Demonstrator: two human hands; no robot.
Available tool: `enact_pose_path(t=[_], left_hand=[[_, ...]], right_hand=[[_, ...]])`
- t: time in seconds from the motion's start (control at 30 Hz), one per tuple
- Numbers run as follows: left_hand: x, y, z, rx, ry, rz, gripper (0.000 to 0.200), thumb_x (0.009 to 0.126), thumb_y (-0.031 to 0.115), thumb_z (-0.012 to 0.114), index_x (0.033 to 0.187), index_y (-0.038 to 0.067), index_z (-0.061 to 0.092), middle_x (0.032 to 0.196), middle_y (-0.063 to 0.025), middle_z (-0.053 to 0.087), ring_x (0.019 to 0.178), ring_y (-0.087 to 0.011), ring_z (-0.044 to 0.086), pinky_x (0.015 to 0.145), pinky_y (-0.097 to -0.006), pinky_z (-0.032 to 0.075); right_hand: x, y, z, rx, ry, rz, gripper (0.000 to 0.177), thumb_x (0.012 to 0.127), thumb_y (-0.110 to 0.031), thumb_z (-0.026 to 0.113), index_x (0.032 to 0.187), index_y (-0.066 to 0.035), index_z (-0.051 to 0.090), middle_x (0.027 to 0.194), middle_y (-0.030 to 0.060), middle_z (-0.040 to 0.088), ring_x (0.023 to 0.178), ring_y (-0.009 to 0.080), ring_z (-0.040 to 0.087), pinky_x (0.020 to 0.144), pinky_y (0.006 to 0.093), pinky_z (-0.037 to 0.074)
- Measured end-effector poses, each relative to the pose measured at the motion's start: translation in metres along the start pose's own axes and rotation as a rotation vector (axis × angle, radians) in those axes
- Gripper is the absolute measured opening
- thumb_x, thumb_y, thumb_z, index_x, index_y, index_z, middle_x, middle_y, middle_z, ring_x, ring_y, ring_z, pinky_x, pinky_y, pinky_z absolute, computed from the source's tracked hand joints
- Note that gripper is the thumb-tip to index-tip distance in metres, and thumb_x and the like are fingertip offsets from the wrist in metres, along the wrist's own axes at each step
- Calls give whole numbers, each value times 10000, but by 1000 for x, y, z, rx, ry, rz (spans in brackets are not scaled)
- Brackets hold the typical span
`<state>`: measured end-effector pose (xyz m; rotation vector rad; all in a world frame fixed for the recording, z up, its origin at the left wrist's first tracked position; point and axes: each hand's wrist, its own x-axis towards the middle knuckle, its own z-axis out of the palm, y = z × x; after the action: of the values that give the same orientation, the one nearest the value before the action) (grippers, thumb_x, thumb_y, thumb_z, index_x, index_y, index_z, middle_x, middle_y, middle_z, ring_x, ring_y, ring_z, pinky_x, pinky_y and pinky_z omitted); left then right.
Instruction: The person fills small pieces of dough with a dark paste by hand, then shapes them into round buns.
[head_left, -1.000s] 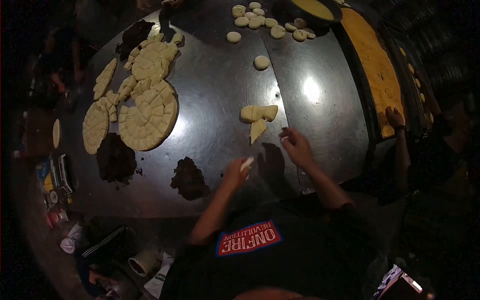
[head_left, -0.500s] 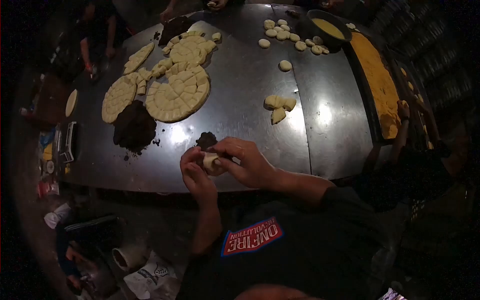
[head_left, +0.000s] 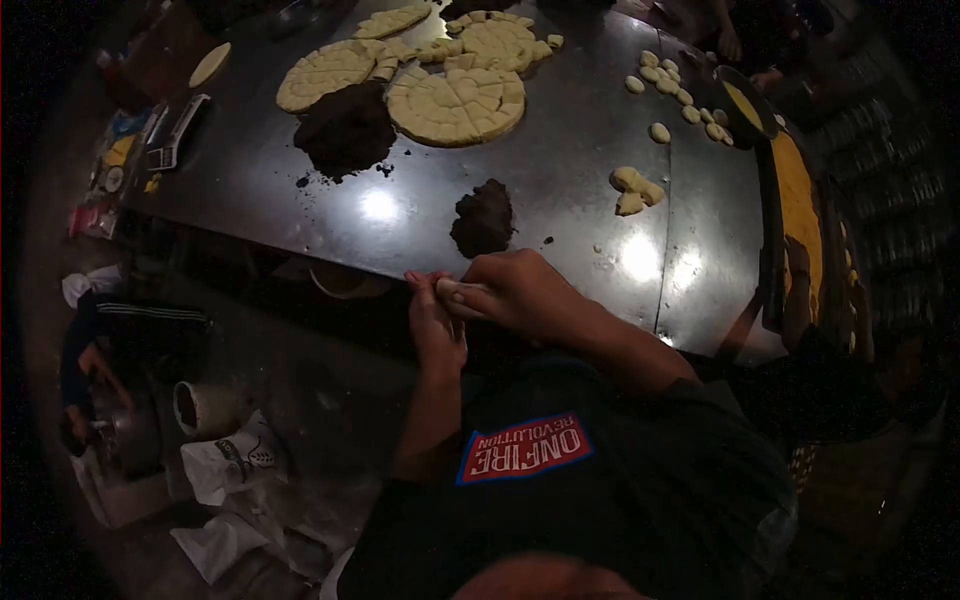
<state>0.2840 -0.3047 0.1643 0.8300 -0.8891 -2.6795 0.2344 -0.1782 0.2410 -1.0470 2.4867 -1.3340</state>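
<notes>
Dim steel table (head_left: 580, 150) — two hands meet at its near edge.
Mid-frame, the right hand (head_left: 520, 295) curls closed over the left hand (head_left: 437, 325), whose grip I cannot tell; anything held is hidden — a dark filling mound (head_left: 483, 218) lies just above.

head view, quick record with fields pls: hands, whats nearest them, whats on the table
left hand: cupped against the right, at the table edge
right hand: folded over the left; contents hidden
nearest: small dark mound
table: metal, shiny
farther: scored dough round, big dark mound, dough pieces, dough balls
</notes>
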Motion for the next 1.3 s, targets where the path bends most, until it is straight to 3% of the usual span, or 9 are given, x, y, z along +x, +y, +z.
enact_pose_path(t=[0.17, 0.3, 0.47, 0.57, 0.83, 1.03, 1.13, 1.2, 1.3], left_hand=[[36, -29, -41, 196, -30, -197, 507, 959, 479, 382, 1137, 27, 526, 1047, -91, 590, 978, -164, 570, 756, -261, 478], [49, -40, -77, 23, -140, -66, 414, 984, 370, 389, 1159, 14, 508, 1081, -122, 586, 1007, -211, 579, 828, -301, 497], [48, -39, -110, -47, -51, -86, 397, 982, 298, 414, 1217, -19, 461, 1145, -138, 565, 1069, -251, 564, 942, -375, 477], [44, -35, -103, -19, 102, -125, 411, 988, 303, 392, 1229, -25, 450, 1182, -147, 549, 1083, -255, 558, 936, -370, 479], [71, -53, -62, 9, 159, -120, 429, 996, 322, 355, 1232, -24, 450, 1190, -139, 543, 1105, -260, 539, 956, -383, 465], [83, -27, 1, 121, 9, -19, 459, 1001, 342, 326, 1282, -12, 411, 1269, -144, 494, 1170, -280, 490, 1010, -396, 407], [84, -14, 9, 27, -78, 77, 466, 1001, 353, 320, 1286, -6, 405, 1284, -145, 481, 1186, -287, 477, 1024, -396, 388], [83, -10, 6, 15, -119, 82, 463, 1002, 353, 315, 1283, -3, 407, 1289, -146, 475, 1196, -292, 468, 1030, -399, 379], [72, -20, 8, -70, -239, 42, 445, 1005, 339, 311, 1288, 8, 399, 1285, -147, 482, 1195, -283, 471, 1025, -394, 379]], right_hand=[[-27, 32, 74, -438, -92, -123, 399, 725, -27, 580, 1120, 11, 539, 1221, 211, 477, 1177, 403, 425, 953, 458, 380], [-42, 87, 72, 150, -137, -161, 465, 724, 100, 467, 1178, 17, 528, 1254, 222, 477, 1176, 407, 463, 987, 415, 397], [-11, 181, 31, -357, 104, 53, 424, 756, -58, 628, 1173, -20, 560, 1248, 156, 532, 1089, 351, 529, 913, 393, 460], [-8, 263, 54, -595, -21, -276, 422, 756, -140, 638, 1163, -44, 576, 1163, 149, 570, 1060, 326, 543, 856, 403, 491], [-9, 265, 76, -381, 70, -141, 308, 731, -173, 656, 994, -15, 626, 995, 101, 581, 922, 271, 555, 790, 375, 477], [-9, 273, 62, -444, -127, -77, 223, 753, -155, 617, 942, -44, 655, 943, 121, 602, 849, 299, 578, 764, 386, 479], [-10, 252, 28, -194, -167, 179, 170, 791, -147, 609, 907, -44, 677, 869, 134, 639, 797, 286, 612, 749, 363, 487], [-15, 225, 11, 282, -47, 655, 155, 832, -158, 612, 874, -32, 693, 808, 136, 658, 786, 233, 634, 733, 328, 491], [-15, 172, -3, 440, -13, 519, 136, 841, -139, 632, 902, -35, 695, 839, 128, 660, 822, 169, 625, 723, 294, 486]])
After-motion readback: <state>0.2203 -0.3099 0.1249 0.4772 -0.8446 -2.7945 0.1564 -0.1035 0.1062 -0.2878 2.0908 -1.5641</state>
